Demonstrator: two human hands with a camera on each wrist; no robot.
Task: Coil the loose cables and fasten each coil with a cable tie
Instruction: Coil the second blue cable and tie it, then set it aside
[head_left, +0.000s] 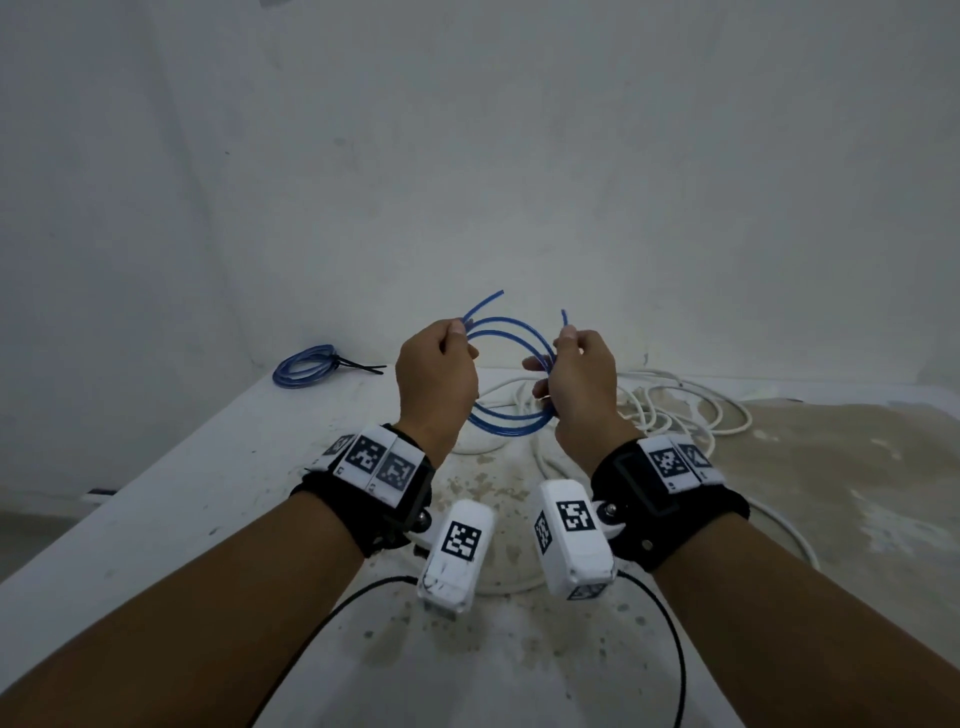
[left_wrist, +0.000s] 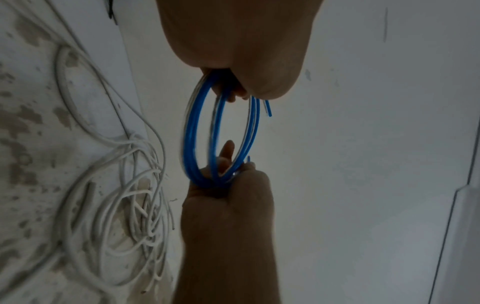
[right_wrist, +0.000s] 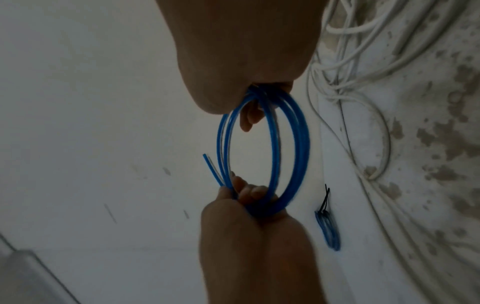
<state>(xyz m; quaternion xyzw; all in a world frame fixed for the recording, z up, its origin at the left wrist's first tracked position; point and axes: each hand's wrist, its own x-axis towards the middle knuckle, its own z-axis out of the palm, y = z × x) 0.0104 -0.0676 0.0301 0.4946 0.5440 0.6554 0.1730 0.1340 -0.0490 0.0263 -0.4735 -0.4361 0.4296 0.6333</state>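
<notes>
A blue cable coil (head_left: 511, 343) of a few loops hangs in the air between my hands, above the table. My left hand (head_left: 441, 364) grips its left side, with one free end (head_left: 488, 300) sticking up past the fingers. My right hand (head_left: 574, 379) grips the right side, and the other cable end (head_left: 564, 317) pokes up there. In the left wrist view the coil (left_wrist: 189, 131) runs from my left hand (left_wrist: 233, 90) to my right hand (left_wrist: 228, 185). The right wrist view shows the coil (right_wrist: 298, 144) the same way. No cable tie is on this coil.
A second blue coil (head_left: 304, 364), bound with a black cable tie (head_left: 358, 366), lies at the table's far left corner. A tangle of loose white cables (head_left: 670, 410) spreads over the stained white table (head_left: 182, 493) under and right of my hands. A wall stands close behind.
</notes>
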